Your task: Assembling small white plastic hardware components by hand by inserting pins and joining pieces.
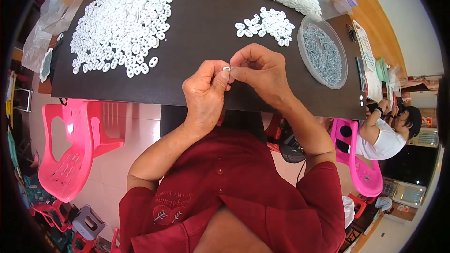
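The left hand [205, 88] pinches a small white plastic piece [226, 68] between thumb and index finger, apparently to steady it above the surface [201, 18]. The right hand [262, 70] adjoins it; whether it grips anything cannot be told. A small cluster of white two-hole ovals [276, 24] lies ahead, likely for short reach. Beside it, a round tub [300, 41] confines loose metal parts [332, 61]; a larger oval pile [122, 28] lies left.

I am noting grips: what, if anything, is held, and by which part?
The left hand pinches a small white piece by its near end; what the right hand grips is unclear.
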### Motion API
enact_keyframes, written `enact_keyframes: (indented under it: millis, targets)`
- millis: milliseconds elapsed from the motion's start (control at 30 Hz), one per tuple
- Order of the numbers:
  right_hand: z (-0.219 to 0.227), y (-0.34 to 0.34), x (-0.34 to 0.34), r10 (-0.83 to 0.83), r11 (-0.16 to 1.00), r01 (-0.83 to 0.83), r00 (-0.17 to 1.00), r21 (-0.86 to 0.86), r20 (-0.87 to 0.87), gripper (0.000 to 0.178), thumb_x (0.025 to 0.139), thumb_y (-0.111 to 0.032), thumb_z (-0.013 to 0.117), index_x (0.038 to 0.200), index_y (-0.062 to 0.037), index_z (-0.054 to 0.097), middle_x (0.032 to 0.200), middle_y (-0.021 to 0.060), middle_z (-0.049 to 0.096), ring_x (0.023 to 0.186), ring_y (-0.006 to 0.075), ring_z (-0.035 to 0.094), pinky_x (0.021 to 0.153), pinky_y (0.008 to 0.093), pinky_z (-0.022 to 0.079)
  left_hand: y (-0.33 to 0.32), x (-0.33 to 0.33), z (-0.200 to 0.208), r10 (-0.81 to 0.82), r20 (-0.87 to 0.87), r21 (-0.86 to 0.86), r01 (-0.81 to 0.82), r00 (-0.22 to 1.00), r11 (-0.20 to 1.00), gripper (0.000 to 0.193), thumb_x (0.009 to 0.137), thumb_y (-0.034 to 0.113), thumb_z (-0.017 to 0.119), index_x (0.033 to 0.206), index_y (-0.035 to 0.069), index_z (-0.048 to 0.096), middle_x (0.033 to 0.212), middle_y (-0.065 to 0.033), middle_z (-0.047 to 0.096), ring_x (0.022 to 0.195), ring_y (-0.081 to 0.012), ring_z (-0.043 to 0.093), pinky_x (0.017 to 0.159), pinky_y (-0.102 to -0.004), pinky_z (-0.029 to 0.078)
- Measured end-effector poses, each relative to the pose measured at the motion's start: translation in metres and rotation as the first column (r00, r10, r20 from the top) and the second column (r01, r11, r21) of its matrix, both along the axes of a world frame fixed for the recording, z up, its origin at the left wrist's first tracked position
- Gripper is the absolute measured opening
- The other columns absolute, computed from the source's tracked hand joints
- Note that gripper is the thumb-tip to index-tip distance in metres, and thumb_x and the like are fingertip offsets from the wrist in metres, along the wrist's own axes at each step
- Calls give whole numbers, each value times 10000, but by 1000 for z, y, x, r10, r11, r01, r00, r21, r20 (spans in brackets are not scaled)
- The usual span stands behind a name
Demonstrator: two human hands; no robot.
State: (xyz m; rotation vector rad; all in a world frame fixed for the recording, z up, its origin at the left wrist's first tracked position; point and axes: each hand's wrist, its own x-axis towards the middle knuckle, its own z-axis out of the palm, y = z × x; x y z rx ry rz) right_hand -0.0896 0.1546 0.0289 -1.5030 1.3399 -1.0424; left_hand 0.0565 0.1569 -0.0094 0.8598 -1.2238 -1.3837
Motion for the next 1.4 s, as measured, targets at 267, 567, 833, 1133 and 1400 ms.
enact_keyframes:
  millis: [267,567,833,1133,1400]
  targets:
    - [2,-8,7,-72,996,60,974,61,216,158,766,19,660,913,29,602,812,58,628,727,96,600,673,213,488,-10,7,9,-6,-122,137,22,993,990,106,893,69,559,941,-17,598,764,-44,623,621,-59,542,518,-173,428]
    - [-6,-13,13,-116,993,112,977,31,178,146,779,16,651,917,26,605,815,46,622,745,87,591,674,206,485,-12,8,7,28,-151,172,-1,988,985,109,888,69,566,938,-24,594,761,-59,628,618,-71,554,515,-182,437]
    - [-11,-5,28,-202,977,209,970,-39,134,127,783,28,638,903,29,598,790,38,620,708,82,588,660,206,482,-10,5,3,77,-143,135,-58,987,989,100,888,65,564,916,-24,600,760,-51,622,616,-72,549,512,-182,434]
    - [-16,-8,26,-142,987,153,972,-47,188,121,808,27,617,928,31,610,796,36,630,724,76,592,676,204,482,-15,6,-1,94,-279,214,-34,956,976,102,881,46,561,908,-47,595,745,-77,622,590,-96,551,488,-203,441]
    - [-13,-10,22,-76,995,84,988,-57,133,129,814,28,609,942,27,617,800,32,633,726,74,592,682,203,482,-15,8,-3,89,-274,221,-27,958,975,115,885,49,559,929,-50,595,761,-86,626,605,-106,562,491,-212,452]
